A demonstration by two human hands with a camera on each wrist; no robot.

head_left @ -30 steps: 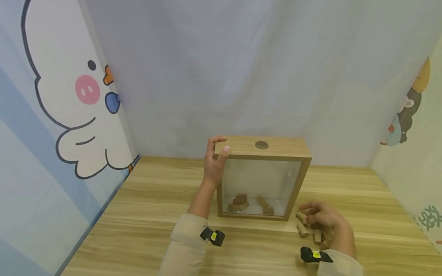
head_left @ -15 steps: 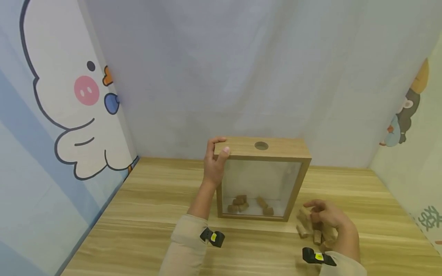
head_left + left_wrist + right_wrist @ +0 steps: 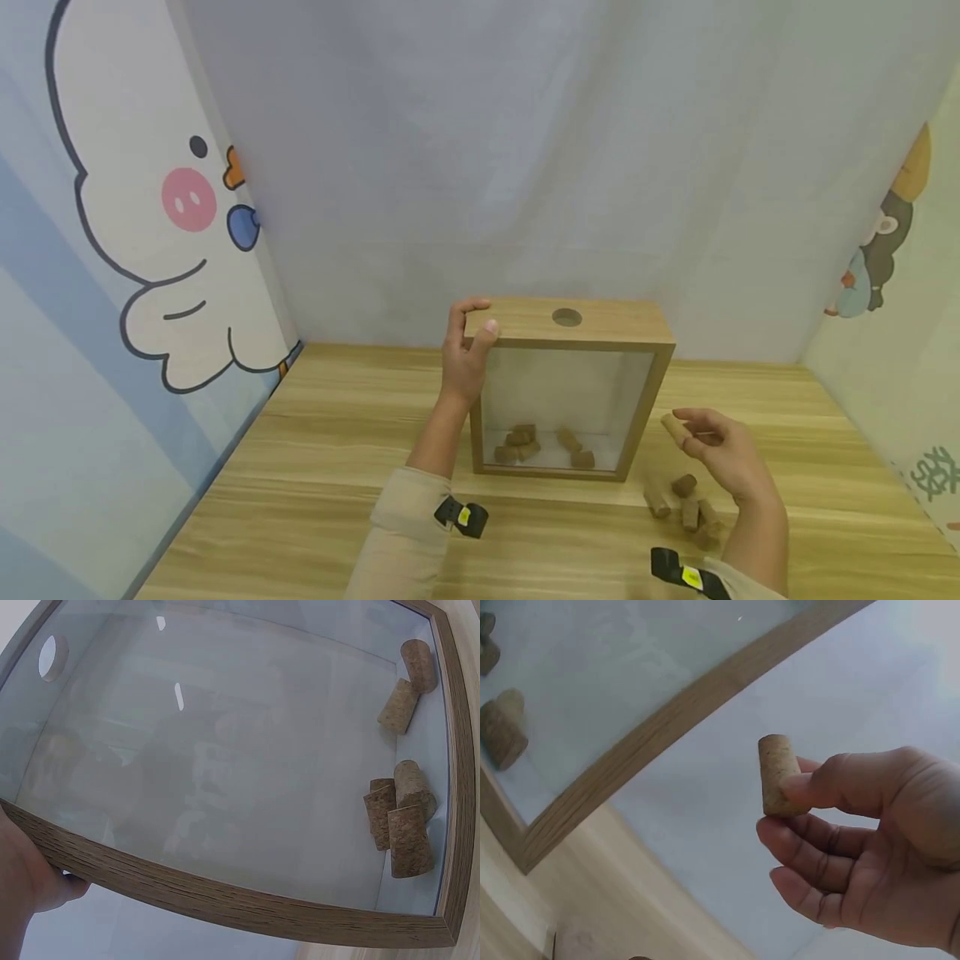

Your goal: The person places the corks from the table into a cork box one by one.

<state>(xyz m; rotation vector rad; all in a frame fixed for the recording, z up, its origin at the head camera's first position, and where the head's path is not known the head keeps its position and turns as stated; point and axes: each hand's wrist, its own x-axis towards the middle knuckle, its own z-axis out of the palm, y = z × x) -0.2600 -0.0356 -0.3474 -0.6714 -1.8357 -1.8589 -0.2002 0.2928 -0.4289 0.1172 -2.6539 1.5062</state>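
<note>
A wooden-framed box [image 3: 592, 325] with a glass front stands upright on the table, a round hole [image 3: 567, 317] in its top. My left hand [image 3: 463, 358] grips the box's upper left corner, thumb on the front edge and fingers over the top. Inside, several corks [image 3: 409, 840] lie at the bottom behind the glass. To the right of the box my right hand [image 3: 723, 454] pinches a cork [image 3: 777, 776] between thumb and fingers, raised above the table. Below that hand a loose pile of corks [image 3: 690, 512] lies on the table.
The wood-grain table [image 3: 337, 500] meets a grey curtain [image 3: 450, 167] close behind the box. Printed cartoon panels stand at both sides, with a white duck [image 3: 135, 208] on the left one.
My right hand has picked a cork from the pile and lifted it up, away from the other corks. The left hand and the box have stayed in place.
</note>
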